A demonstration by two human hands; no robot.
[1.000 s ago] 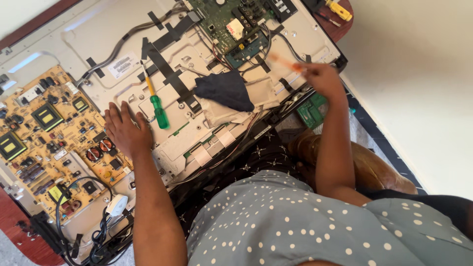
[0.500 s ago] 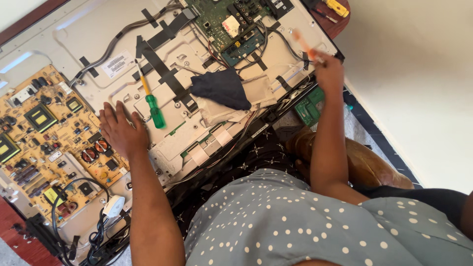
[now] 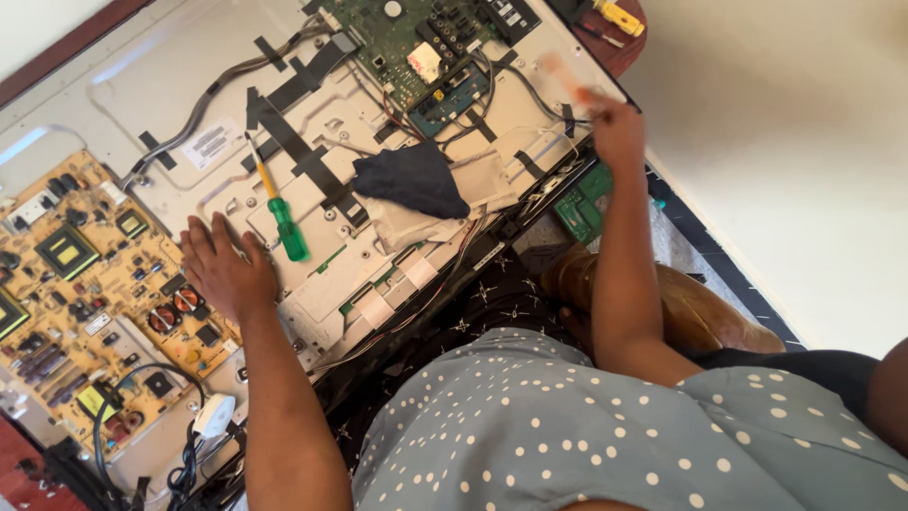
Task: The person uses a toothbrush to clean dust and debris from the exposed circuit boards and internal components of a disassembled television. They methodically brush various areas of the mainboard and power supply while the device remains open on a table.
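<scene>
I am pressing my left hand (image 3: 222, 270) flat on the panel (image 3: 189, 104), screwdriver (image 3: 279, 206) just beside its fingers; my right hand (image 3: 615, 128) is gripping a blurred tool (kind unclear), risking slipping onto nearby cables (image 3: 530, 90).

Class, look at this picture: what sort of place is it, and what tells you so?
Probably an informal electronics repair spot: an opened flat-screen back panel, a tan circuit board and a green-handled screwdriver lying on it.
</scene>
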